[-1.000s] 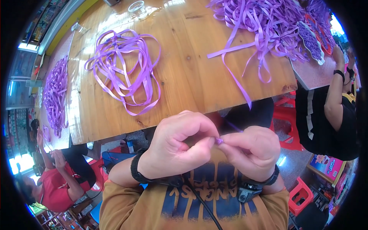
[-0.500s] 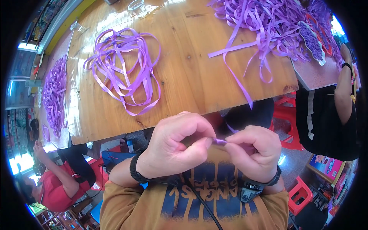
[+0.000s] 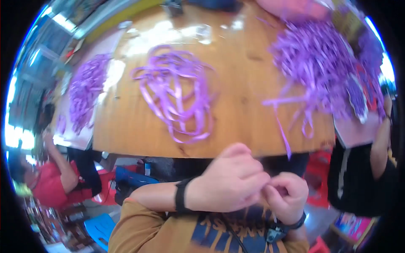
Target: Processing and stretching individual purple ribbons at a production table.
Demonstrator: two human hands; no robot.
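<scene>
My left hand (image 3: 230, 183) is closed, its fingers curled and its fingertips against those of my right hand (image 3: 287, 196). My right thumb and index finger are pinched together beside it. Both hands are in front of my chest, just off the table's near edge. The purple ribbon that both pinched a moment before is now hidden by the fingers and blur. Beyond my hands, a loosely looped bundle of purple ribbon (image 3: 175, 90) lies on the wooden table (image 3: 236, 122). A large tangled heap of purple ribbons (image 3: 316, 63) is at the right, with loose ends trailing toward the near edge.
Another ribbon pile (image 3: 88, 88) lies on a pale table at the left. A person in red (image 3: 59, 177) sits on that side. At the right, a person in black (image 3: 360, 173) is beside a pale table with a tray of small purple pieces (image 3: 356, 99).
The view has shifted, so the table and ribbons appear further right and lower. My left hand has turned over and come closer to my right, covering the short ribbon piece seen between them.
</scene>
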